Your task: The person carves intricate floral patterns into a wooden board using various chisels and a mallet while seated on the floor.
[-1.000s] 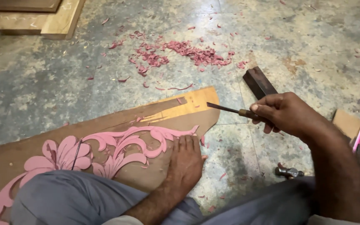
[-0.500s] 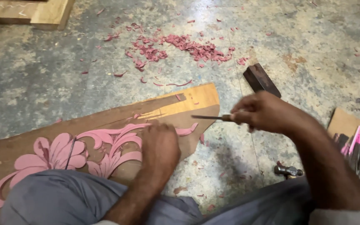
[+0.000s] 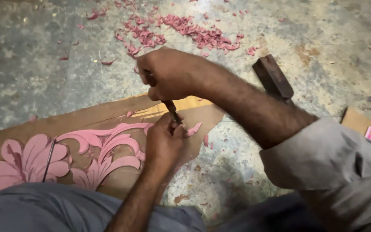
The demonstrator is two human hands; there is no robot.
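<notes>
Head view: both my hands on a chisel (image 3: 171,111) over the carved board (image 3: 108,124).

My right hand (image 3: 172,74) is clenched around the chisel's handle from above, holding the tool steeply tilted, its tip down at the board's right end. My left hand (image 3: 165,139) rests on the board just below, its fingers (image 3: 168,124) pinched around the lower shaft to steady it. The board lies flat on the concrete floor (image 3: 35,73), with a pink flower (image 3: 26,161) and pink leaf scrolls (image 3: 104,146) carved across it; a thin dark tool (image 3: 49,158) lies on the flower. A loose pink chip (image 3: 193,129) sits beside my left hand. Pink shavings (image 3: 181,30) are scattered on the floor beyond the board, well apart from my hands. A dark wooden block (image 3: 273,78) lies on the floor behind my right forearm.
</notes>
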